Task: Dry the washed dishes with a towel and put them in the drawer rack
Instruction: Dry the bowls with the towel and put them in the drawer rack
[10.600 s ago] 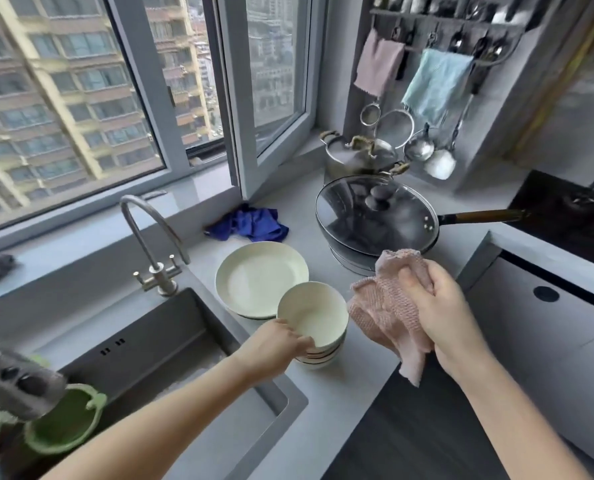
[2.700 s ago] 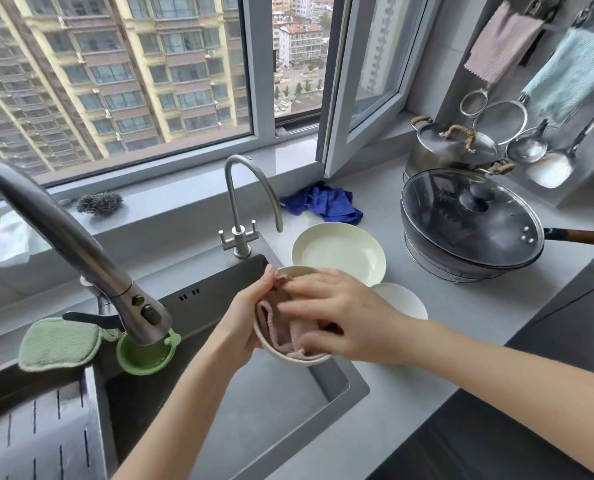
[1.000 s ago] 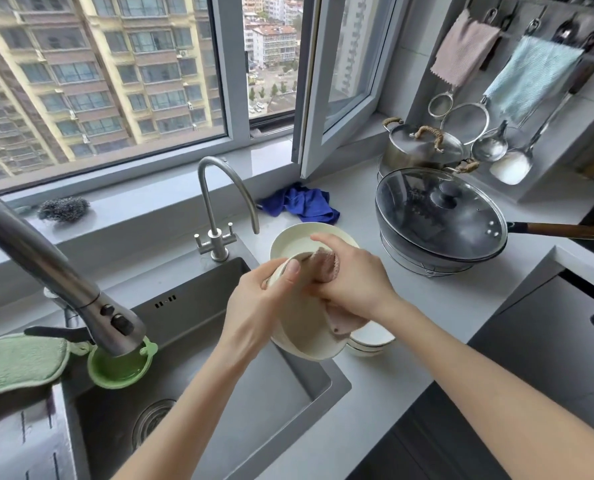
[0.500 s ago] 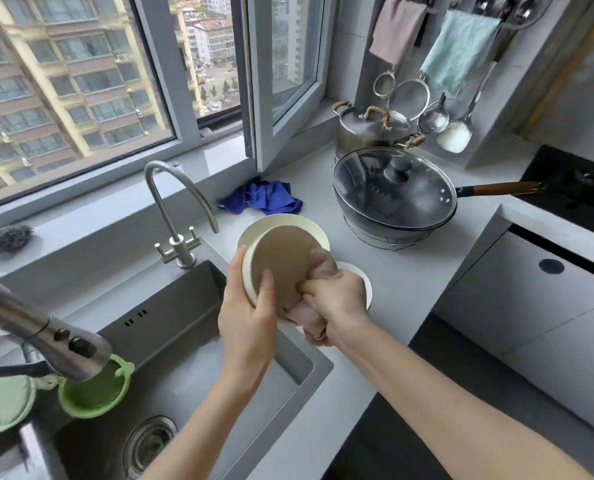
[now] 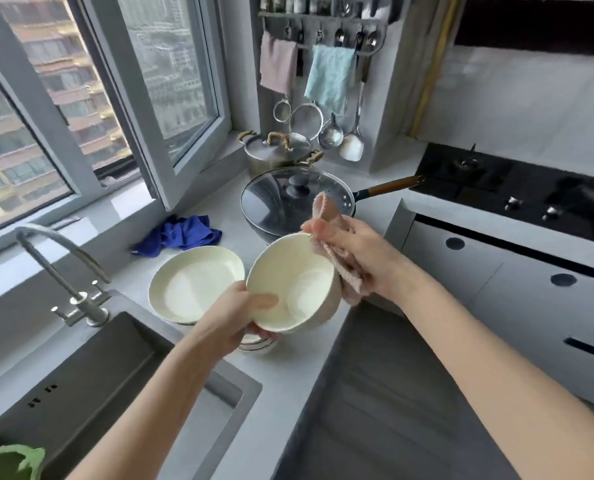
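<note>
Gripping the cream bowl [image 5: 290,271], left hand [image 5: 235,315] fingers; right hand [image 5: 365,258] fingers clutching pink towel [image 5: 351,289] at its rim.

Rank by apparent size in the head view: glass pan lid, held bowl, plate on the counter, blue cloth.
1. glass pan lid, though partly hidden.
2. bowl and plate: look alike; the bowl is held nearer the camera, so no ranking between them.
3. blue cloth.
</note>
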The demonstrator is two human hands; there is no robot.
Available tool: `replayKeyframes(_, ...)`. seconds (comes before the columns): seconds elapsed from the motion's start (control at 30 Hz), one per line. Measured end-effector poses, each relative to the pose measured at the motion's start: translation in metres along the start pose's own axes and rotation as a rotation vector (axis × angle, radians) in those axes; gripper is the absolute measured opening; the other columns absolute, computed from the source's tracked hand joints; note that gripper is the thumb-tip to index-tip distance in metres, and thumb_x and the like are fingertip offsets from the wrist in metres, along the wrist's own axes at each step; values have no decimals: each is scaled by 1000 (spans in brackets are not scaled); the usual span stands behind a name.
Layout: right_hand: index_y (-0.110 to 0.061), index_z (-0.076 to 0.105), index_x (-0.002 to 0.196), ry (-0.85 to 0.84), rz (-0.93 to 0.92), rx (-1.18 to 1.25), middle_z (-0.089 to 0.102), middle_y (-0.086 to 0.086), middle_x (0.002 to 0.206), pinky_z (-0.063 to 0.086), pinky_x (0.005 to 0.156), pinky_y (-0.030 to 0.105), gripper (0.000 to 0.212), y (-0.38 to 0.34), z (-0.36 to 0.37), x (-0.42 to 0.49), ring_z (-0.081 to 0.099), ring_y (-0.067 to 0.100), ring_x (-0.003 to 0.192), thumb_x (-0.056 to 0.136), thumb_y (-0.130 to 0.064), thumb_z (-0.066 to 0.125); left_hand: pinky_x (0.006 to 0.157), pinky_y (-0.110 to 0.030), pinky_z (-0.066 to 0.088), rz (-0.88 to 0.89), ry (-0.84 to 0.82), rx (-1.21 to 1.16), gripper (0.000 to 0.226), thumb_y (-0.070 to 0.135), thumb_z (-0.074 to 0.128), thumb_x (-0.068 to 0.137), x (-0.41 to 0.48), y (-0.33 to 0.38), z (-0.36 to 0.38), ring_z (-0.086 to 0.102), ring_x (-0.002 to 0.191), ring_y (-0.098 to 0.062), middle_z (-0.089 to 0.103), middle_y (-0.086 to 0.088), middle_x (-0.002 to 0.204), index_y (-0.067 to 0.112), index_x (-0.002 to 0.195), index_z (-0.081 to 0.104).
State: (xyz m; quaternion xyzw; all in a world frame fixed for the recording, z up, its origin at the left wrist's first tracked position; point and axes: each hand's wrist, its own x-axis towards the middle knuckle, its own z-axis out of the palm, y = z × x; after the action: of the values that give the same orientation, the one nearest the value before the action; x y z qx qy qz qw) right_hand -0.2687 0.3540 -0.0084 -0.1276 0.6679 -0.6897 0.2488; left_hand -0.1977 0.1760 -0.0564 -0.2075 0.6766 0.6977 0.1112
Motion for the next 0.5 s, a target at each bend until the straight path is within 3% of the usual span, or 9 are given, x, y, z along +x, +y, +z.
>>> replayKeyframes(0.1,-8,62,108,46,52,108,65,9,101,49,89,35,58,-1,-55,-1,63,21,95,71,-52,63,29,-15,32,-75,-89,-81,20,2,61,71,12,12,57,49,31,-17,55,-16,51,-6,88,56)
replayKeyframes(0.13,-6,61,110,57,39,174,64,11,103,47,92,38,63,0,-73,-4,60,24,98,73,-56,64,27,-14,30,-102,-122,-116,10,2,55,78,15,15,80,47,29,-15,54,-15,45,-7,83,55)
replayKeyframes(0.2,-5,56,109,94,-54,379,60,10,97,46,91,37,69,4,-108,-14,60,21,94,70,-61,66,25,-11,28,-140,-180,-249,25,-7,32,89,21,23,132,44,26,-10,51,-13,41,-8,78,54)
replayKeyframes(0.27,-12,55,96,165,-179,627,57,4,85,50,79,30,55,9,-140,-30,61,16,81,69,-58,64,25,-10,28,-89,-175,-348,28,-11,29,89,22,32,192,44,26,-9,51,-13,44,-8,78,54)
replayKeyframes(0.37,-22,55,77,377,-327,827,55,-1,79,43,85,39,35,24,-195,-57,54,21,89,74,-57,61,33,-18,36,94,-47,-323,14,-9,44,87,20,37,273,54,42,-17,57,-15,67,-6,85,57)
replayKeyframes(0.43,-24,57,86,503,-385,872,55,-1,93,39,93,45,48,35,-234,-80,49,25,100,60,-59,76,35,-20,39,252,22,-242,14,-4,50,88,17,36,321,56,60,-22,60,-10,79,6,88,60)
replayKeyframes(0.5,-27,51,112,555,-307,931,50,1,118,43,94,48,82,41,-272,-105,46,29,112,43,-56,85,38,-21,44,400,30,-134,16,1,51,89,10,36,367,58,70,-18,62,-4,83,13,93,61)
